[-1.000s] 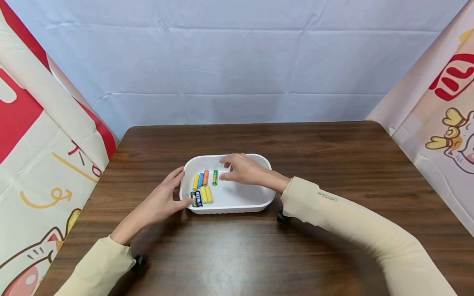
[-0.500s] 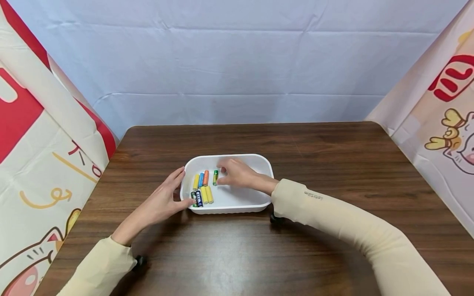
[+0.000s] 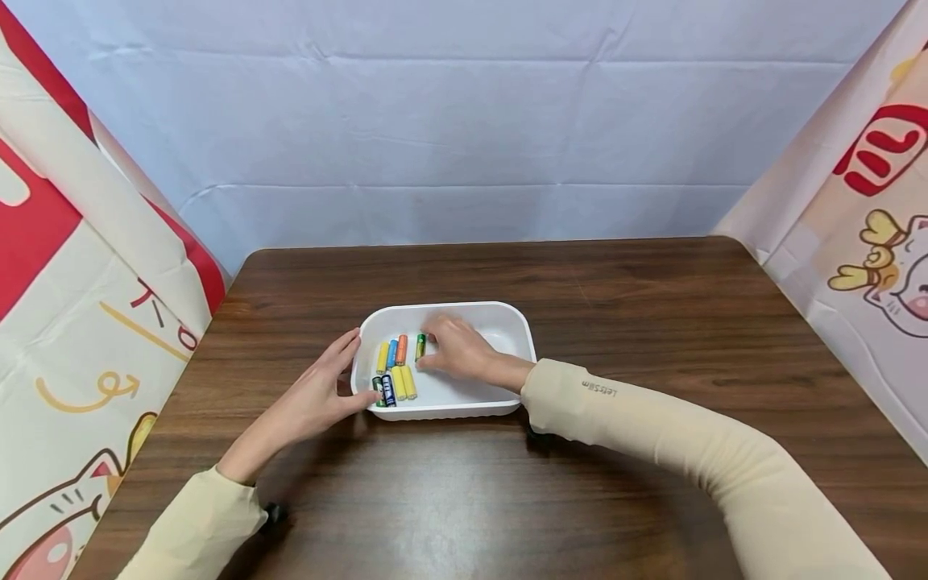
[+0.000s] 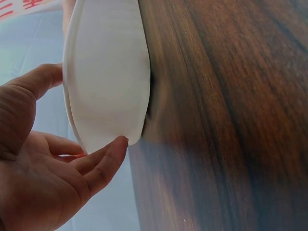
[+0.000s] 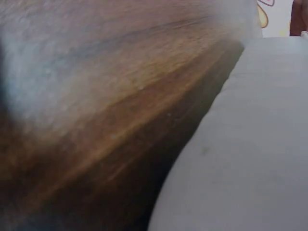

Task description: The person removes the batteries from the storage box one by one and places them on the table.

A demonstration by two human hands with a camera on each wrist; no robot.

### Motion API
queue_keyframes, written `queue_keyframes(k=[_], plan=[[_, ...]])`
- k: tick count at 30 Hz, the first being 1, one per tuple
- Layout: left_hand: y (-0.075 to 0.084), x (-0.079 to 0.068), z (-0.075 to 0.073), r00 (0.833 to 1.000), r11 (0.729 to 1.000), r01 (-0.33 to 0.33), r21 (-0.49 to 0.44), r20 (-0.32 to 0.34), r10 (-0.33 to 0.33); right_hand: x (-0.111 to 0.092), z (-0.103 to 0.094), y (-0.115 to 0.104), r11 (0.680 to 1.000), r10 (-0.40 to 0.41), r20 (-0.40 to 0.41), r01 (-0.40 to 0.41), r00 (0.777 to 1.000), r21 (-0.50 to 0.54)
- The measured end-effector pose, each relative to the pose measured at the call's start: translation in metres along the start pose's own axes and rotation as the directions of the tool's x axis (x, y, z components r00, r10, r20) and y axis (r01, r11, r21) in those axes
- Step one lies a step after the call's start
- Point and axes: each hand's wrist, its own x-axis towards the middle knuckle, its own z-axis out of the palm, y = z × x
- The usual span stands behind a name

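A white oval tray (image 3: 464, 391) stands on the table. My left hand (image 3: 319, 392) holds its left end, thumb at the front rim and fingers along the outer wall; the left wrist view shows the fingertips (image 4: 118, 143) against that wall. Over the inside of the tray is my right hand (image 3: 464, 348), its thumb and forefinger apart around a green battery (image 3: 420, 346). To the left lie an orange battery (image 3: 402, 350), a blue battery (image 3: 392, 353) and a yellow battery (image 3: 383, 356). In front are two yellow batteries (image 3: 403, 383) and a dark blue battery (image 3: 389, 389).
A dark green battery (image 3: 378, 387) lies partly behind the left thumb. The wooden table (image 3: 464, 483) reaches back to a pale cloth backdrop (image 3: 464, 121), with printed cloths at both sides. Only the tray's outer wall (image 5: 240, 159) and the tabletop fill the right wrist view.
My right hand has moved left across the tray, bringing its thumb and forefinger to the green battery's ends. The left hand, the tray and the batteries keep their places.
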Motion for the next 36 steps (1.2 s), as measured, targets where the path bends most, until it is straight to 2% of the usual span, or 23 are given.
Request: queue_keyframes(k=[12, 21, 24, 30, 36], plan=[[-0.002, -0.002, 0.001, 1.0, 1.0, 0.007, -0.009, 0.004, -0.007, -0.001, 0.009, -0.002, 0.996, 0.02, -0.009, -0.021, 1.0, -0.09], [-0.002, -0.002, -0.001, 1.0, 1.0, 0.016, -0.007, 0.012, -0.016, 0.0, 0.005, -0.003, 0.989, 0.0, 0.021, 0.003, 1.0, -0.147], [-0.002, -0.002, -0.001, 1.0, 1.0, 0.012, -0.008, 0.013, -0.012, 0.0, 0.0, -0.003, 0.993, 0.013, 0.025, -0.01, 1.0, -0.119], [-0.001, -0.001, -0.001, 1.0, 1.0, 0.015, -0.006, 0.017, -0.015, -0.004, -0.024, -0.004, 0.999, 0.038, 0.012, -0.038, 0.999, -0.007], [-0.001, 0.0, -0.001, 1.0, 1.0, 0.019, -0.004, 0.021, -0.018, -0.019, -0.072, -0.003, 0.989, -0.051, -0.082, 0.062, 0.995, 0.131]])
